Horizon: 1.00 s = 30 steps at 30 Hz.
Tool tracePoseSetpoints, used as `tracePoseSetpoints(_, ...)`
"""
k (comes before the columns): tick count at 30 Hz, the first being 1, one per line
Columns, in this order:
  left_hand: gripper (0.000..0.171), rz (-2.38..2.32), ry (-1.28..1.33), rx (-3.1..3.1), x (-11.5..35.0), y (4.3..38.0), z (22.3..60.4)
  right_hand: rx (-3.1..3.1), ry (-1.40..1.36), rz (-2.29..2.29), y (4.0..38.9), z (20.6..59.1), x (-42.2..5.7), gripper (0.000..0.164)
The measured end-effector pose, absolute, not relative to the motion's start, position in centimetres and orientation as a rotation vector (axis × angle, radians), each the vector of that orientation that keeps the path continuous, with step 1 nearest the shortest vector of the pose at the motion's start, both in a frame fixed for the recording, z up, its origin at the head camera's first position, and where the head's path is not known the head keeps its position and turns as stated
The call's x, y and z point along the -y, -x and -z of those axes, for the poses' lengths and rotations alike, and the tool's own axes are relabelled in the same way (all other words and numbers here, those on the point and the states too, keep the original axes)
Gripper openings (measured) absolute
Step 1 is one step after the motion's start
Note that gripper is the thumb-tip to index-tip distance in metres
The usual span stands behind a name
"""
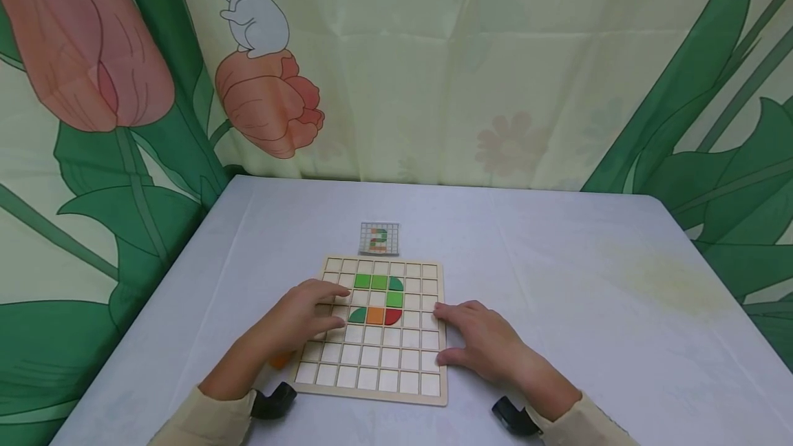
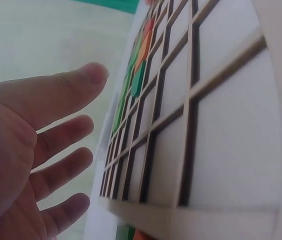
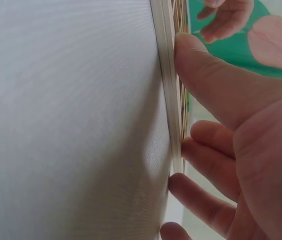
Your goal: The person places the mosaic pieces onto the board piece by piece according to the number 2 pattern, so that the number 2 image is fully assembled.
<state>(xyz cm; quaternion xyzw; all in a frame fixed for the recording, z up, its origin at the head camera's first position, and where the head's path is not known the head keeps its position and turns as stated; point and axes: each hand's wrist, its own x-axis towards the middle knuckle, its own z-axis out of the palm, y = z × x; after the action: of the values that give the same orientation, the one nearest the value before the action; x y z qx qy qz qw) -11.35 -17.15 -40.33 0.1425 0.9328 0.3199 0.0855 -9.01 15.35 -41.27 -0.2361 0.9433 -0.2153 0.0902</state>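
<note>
A wooden grid board [image 1: 372, 397] lies on the table, with coloured tiles in some of its white cells. Light green squares [image 1: 379, 282], a dark green quarter-round tile [image 1: 396, 284], an orange square [image 1: 374, 316] and a red quarter-round tile [image 1: 392, 317] form a hooked shape. Over the board's left side is my left hand [image 1: 291, 319], fingers and thumb spread, holding nothing. My right hand [image 1: 483, 339] touches the right rim with its thumb and fingertips. In the right wrist view the thumb [image 3: 201, 65] rests on the board's edge.
Behind the board stands a small pattern card [image 1: 379, 238] showing a similar coloured shape. An orange piece [image 1: 281, 360] lies left of the board, partly hidden under my left wrist. The white-covered table [image 1: 557, 260] ends at a printed curtain [image 1: 403, 88].
</note>
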Motion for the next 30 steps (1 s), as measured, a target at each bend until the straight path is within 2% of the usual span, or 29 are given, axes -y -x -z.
tracePoseSetpoints(13, 0.050, -0.885, -0.371, -2.820, 19.9, 10.4, 39.8, -2.805, 0.714, 0.635, 9.1, 41.2, -15.4, 0.069)
tracePoseSetpoints(30, 0.045, -0.875, -0.335, -2.865, 23.2, 9.4, 40.5, -2.812, 0.709, 0.630, 9.0, 41.2, -15.3, 0.069)
